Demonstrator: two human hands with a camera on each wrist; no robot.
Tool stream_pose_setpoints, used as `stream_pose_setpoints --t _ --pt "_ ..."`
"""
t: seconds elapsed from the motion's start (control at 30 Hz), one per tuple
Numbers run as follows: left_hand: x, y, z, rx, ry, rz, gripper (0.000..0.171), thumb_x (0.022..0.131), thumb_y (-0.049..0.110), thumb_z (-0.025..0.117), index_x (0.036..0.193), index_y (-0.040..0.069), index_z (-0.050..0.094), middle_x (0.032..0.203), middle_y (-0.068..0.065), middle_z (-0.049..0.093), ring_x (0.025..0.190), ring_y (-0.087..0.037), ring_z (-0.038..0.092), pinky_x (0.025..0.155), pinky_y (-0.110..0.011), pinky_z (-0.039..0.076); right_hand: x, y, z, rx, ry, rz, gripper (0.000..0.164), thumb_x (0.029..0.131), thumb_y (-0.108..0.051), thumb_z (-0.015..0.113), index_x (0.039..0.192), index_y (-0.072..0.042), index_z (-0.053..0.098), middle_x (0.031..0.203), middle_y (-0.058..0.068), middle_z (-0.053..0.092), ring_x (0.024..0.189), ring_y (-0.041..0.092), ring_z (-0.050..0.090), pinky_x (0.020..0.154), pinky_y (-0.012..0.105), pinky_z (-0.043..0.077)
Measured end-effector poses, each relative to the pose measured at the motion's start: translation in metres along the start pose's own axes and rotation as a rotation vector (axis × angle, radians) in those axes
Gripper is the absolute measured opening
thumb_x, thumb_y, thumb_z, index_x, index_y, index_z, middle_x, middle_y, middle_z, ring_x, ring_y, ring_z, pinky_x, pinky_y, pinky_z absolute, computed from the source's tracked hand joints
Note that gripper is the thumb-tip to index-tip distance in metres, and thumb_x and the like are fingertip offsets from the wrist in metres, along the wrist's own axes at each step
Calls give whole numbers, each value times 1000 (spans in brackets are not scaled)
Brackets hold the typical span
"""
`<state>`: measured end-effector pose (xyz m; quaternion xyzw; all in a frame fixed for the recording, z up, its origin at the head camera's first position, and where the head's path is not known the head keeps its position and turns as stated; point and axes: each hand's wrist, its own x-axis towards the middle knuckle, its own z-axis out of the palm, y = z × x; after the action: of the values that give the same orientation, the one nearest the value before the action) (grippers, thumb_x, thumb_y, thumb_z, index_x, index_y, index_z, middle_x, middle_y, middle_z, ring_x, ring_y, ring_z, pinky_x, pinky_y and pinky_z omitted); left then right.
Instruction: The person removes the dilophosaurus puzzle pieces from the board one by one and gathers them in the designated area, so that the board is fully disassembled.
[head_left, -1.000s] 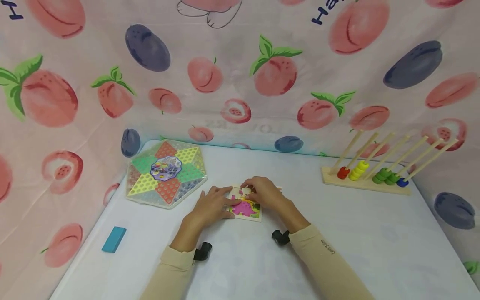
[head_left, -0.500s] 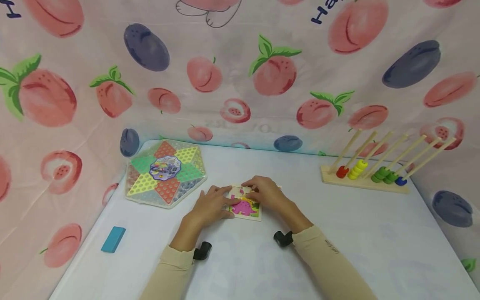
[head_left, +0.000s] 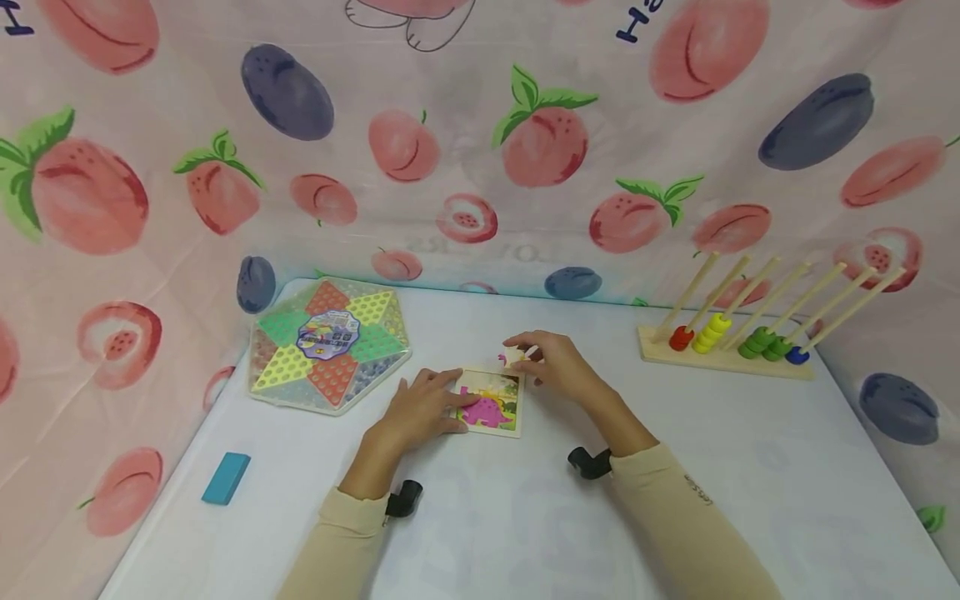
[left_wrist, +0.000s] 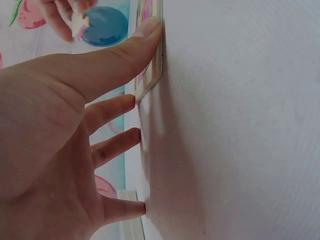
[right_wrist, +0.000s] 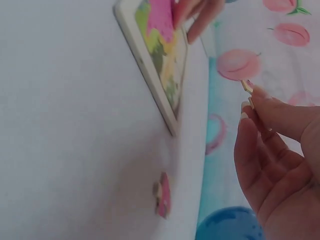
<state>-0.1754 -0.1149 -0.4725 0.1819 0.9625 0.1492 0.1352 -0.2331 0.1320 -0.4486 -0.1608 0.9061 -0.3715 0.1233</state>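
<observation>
A small square jigsaw puzzle board point(head_left: 498, 432) with a pink dinosaur picture lies on the white table. My left hand point(head_left: 420, 408) rests at its left side, fingers spread, with the thumb on the near edge and a finger reaching over the picture. In the left wrist view the thumb point(left_wrist: 148, 27) presses the board's rim and other fingertips touch the table. Above the board's far right corner, my right hand point(head_left: 562, 367) pinches a puzzle piece point(head_left: 512, 357) between thumb and fingers. Another pink puzzle piece point(right_wrist: 165, 196) lies on the table beside the board in the right wrist view.
A hexagonal Chinese checkers set point(head_left: 330, 346) lies at the back left. A blue block point(head_left: 226, 478) is near the left table edge. At the back right stands a wooden peg rack point(head_left: 723, 357) with coloured beads. A fruit-print cloth point(head_left: 465, 150) hangs behind the table.
My right hand has lifted off the board and moved up and right, carrying a puzzle piece away from the top of the picture. The left hand has stayed nearly still.
</observation>
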Motion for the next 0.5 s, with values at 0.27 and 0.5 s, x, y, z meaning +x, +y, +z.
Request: stream_pose_setpoints --t 0.27,0.5 --pt "1 0 1 -18 5 6 48 87 41 78 134 39 67 163 -3 43 141 -32 42 116 -75 27 -13 13 -32 21 131 17 24 87 -19 81 108 -11 73 109 10 75 92 23 73 68 25 61" --pt "0 -1 0 -30 14 16 48 88 40 78 134 38 67 163 -4 42 142 -33 41 116 -77 25 -29 35 -57 78 165 81 25 92 -21 77 113 -8 73 115 14 72 89 36 74 70 30 63"
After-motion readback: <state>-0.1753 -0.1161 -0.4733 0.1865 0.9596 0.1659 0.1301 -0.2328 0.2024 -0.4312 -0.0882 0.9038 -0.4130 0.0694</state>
